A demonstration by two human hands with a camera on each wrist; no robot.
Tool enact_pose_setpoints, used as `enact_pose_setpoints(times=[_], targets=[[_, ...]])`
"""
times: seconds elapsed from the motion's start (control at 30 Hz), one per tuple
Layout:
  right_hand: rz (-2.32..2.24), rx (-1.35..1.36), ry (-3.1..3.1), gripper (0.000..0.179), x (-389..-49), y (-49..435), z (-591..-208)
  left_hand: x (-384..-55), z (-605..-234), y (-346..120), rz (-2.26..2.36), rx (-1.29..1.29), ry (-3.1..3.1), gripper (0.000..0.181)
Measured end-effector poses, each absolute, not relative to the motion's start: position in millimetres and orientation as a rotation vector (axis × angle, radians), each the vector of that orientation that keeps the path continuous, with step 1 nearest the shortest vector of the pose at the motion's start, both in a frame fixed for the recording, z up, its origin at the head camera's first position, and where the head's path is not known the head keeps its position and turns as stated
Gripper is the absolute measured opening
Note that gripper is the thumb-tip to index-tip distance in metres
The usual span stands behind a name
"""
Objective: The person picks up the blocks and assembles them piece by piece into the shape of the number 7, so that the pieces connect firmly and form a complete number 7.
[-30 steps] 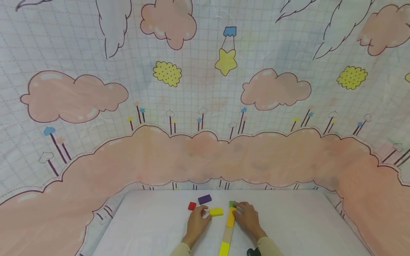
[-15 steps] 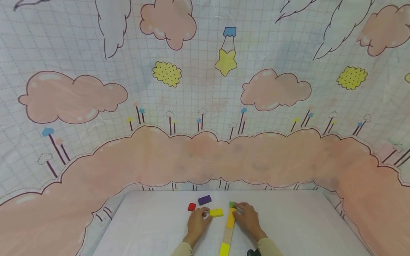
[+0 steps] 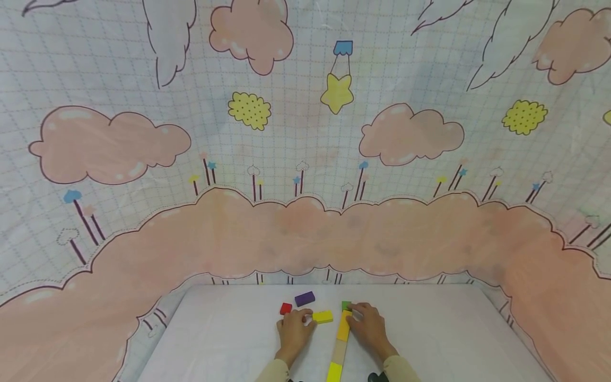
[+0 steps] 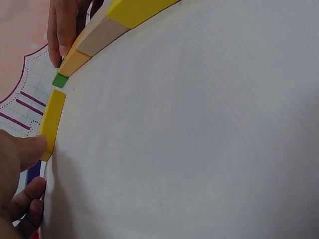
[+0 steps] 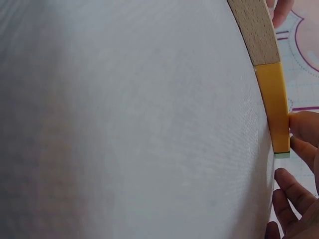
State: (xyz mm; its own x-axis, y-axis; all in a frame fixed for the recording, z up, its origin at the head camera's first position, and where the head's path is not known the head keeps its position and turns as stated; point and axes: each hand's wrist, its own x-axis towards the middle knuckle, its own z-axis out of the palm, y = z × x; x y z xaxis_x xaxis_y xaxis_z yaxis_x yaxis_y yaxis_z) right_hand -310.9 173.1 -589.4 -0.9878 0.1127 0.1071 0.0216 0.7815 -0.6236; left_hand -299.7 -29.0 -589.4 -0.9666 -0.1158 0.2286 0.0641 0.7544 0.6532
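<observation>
My left hand (image 3: 293, 333) pinches the left end of a yellow block (image 3: 323, 317) lying on the white table; in the left wrist view its thumb (image 4: 34, 148) lies on that block. To the right runs a line of blocks end to end: a green one (image 3: 346, 305) at the far end, then orange (image 3: 343, 325), plain wood (image 3: 339, 350) and another yellow one (image 3: 335, 371). Beside the line's far end, my right hand (image 3: 371, 328) touches the orange block with its thumb, while its forefinger is at the green one. Its other fingers are loosely bent in the right wrist view.
A purple block (image 3: 304, 298) and a red block (image 3: 285, 308) lie beyond my left hand on the white table (image 3: 215, 334). Behind the table hangs a cloth (image 3: 305, 233) printed with clouds. A small black object (image 3: 377, 377) shows by the right sleeve.
My left hand has shifted very slightly at the yellow block's end. The right hand and the line of blocks look the same.
</observation>
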Motion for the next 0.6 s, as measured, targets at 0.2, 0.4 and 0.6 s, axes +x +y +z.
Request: enact_pose_setpoints(times=[0.2, 0.4, 0.6], targets=[[0.989, -0.111, -2.825, 0.032, -310.9, 173.3, -589.6, -301.9, -589.8, -26.0, -1.014, 0.076, -2.685, 0.021], [1.001, -0.117, -2.822, 0.032, -311.9, 173.5, -590.4, -305.5, -590.0, -25.2, -1.003, 0.082, -2.673, 0.022], [0.978, -0.108, -2.822, 0.032, -313.3, 174.0, -592.8, -309.4, -591.8, -23.9, -1.003, 0.087, -2.651, 0.023]])
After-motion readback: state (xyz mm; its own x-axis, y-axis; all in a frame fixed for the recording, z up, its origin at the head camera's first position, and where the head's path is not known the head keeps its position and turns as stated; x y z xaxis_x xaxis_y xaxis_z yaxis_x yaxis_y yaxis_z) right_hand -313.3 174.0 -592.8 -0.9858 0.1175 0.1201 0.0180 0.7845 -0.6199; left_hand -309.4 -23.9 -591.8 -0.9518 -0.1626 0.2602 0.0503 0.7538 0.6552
